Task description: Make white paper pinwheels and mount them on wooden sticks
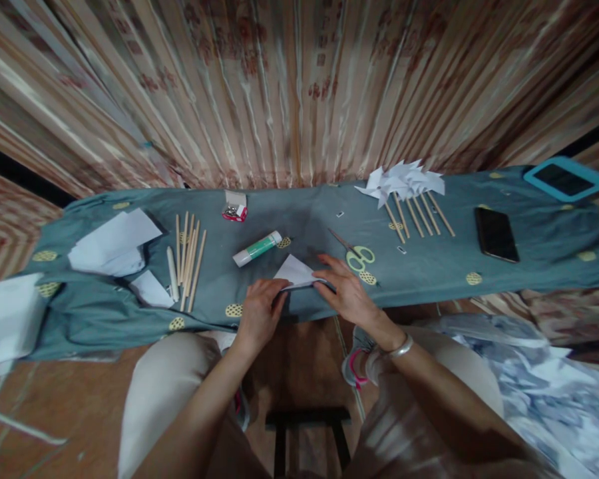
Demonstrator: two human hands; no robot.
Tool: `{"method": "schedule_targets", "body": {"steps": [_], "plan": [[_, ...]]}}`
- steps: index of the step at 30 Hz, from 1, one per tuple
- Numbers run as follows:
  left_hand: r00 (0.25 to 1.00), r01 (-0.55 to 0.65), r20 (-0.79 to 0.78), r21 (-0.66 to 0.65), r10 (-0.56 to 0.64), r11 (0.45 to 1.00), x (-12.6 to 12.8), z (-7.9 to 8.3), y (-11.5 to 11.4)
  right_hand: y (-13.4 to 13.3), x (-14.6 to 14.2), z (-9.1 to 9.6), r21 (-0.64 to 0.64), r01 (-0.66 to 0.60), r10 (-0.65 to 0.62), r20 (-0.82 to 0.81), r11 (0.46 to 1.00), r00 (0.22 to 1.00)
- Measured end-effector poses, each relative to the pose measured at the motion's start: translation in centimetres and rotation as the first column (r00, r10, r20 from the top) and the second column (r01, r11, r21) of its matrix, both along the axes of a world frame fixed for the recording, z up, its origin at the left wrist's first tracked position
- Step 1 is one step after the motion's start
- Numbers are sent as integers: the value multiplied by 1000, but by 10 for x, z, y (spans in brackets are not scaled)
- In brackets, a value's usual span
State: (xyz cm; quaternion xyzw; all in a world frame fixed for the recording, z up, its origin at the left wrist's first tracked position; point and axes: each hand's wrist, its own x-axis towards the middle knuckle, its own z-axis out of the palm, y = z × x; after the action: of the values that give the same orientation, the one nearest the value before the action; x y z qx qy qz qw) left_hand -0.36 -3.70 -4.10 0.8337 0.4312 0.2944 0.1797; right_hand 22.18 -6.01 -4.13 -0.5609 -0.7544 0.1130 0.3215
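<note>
A white sheet of paper (295,269), folded to a triangle, lies near the front edge of the cloth-covered table. My left hand (260,311) pinches its left corner between thumb and fingers. At the right corner, my right hand (347,289) has its thumb below and its fingers stretched over the paper's edge. A glue stick (257,249) with a green label rests just behind my left hand. Scissors (354,254) with pale green handles lie beyond my right hand, blades pointing away to the left.
Several paper pinwheels (404,181) on sticks lie at the back right, near a phone (497,234) and a blue-framed tablet (565,178). Leftward are loose wooden sticks (196,269), stacked paper (114,243), a small red box (235,210) and a white device (10,319).
</note>
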Motion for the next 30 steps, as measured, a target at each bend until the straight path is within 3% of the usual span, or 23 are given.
{"method": "schedule_targets", "body": {"steps": [9, 20, 24, 30], "plan": [[999, 18, -26, -48, -19, 999, -2, 4, 4, -10, 17, -1, 63, -31, 26, 89, 997, 996], [996, 79, -41, -2, -79, 997, -4, 4, 2, -16, 22, 10, 2, -16, 16, 77, 1000, 997], [992, 126, 18, 87, -128, 988, -3, 5, 3, -16, 10, 10, 44, -95, 89, 112, 995, 990], [996, 82, 8, 305, -88, 949, 5, 15, -2, -19, -7, 8, 214, -43, -24, 302, 976, 953]]}}
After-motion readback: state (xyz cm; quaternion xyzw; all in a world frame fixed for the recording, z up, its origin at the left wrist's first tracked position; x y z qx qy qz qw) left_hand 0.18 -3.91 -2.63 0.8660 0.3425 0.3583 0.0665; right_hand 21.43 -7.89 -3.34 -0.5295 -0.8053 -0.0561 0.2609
